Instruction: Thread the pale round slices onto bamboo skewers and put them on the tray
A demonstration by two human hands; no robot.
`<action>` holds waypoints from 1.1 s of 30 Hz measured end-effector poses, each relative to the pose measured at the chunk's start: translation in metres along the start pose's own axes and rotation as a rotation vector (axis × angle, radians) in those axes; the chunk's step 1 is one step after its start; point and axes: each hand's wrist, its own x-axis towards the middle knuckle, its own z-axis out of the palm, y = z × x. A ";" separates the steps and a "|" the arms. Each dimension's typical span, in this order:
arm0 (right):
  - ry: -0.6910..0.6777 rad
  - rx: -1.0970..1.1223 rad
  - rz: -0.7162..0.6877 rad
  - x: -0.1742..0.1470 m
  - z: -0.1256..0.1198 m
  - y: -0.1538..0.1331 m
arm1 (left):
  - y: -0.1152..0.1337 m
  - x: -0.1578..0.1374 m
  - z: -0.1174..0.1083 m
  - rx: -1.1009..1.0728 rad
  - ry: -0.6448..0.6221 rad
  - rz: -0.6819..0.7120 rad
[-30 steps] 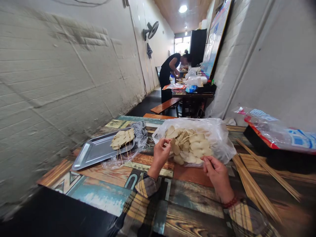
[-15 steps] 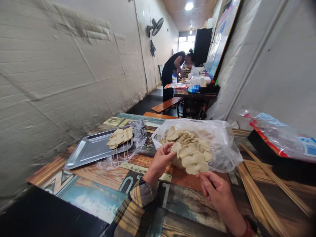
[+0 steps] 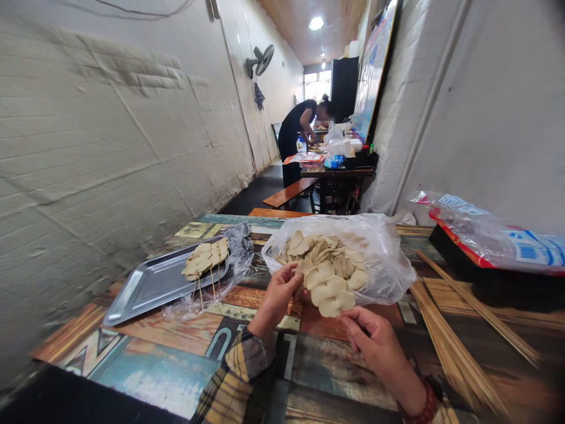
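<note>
A row of thin, round beige slices [image 3: 330, 288] overlaps along a skewer whose shaft is mostly hidden. My right hand [image 3: 375, 341] pinches the skewer's lower end between thumb and fingers. At the row's upper end, my left hand [image 3: 279, 294] is closed on a slice, thumb against fingertips. Just behind the hands, a clear plastic bag [image 3: 392, 259] lies open with a heap of loose slices [image 3: 318, 244] in it. To the left, several loaded skewers [image 3: 205, 259] rest on a grey metal tray [image 3: 145, 288], their bare sticks over its near edge.
Loose bamboo skewers [image 3: 459, 347] lie in bundles on the right of the patterned table [image 3: 168, 365]. Behind them is a black tray with a plastic package [image 3: 494, 235]. Crumpled plastic film [image 3: 241, 247] touches the metal tray. A person [image 3: 298, 132] bends over a farther table.
The whole scene has shifted slightly left in view as my head turned. Both hands keep their hold on the skewer and slices, with little change between them.
</note>
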 end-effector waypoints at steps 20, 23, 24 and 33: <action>-0.088 0.027 0.105 -0.004 -0.010 0.014 | 0.013 -0.005 -0.004 -0.114 0.129 0.004; -0.104 0.037 0.136 -0.004 -0.009 0.016 | 0.012 -0.004 -0.007 -0.160 0.128 0.009; -0.104 0.049 0.146 -0.003 -0.009 0.016 | 0.012 -0.003 -0.008 -0.164 0.131 0.012; -0.090 0.101 0.163 -0.003 -0.009 0.018 | 0.010 -0.002 -0.011 -0.132 0.131 0.094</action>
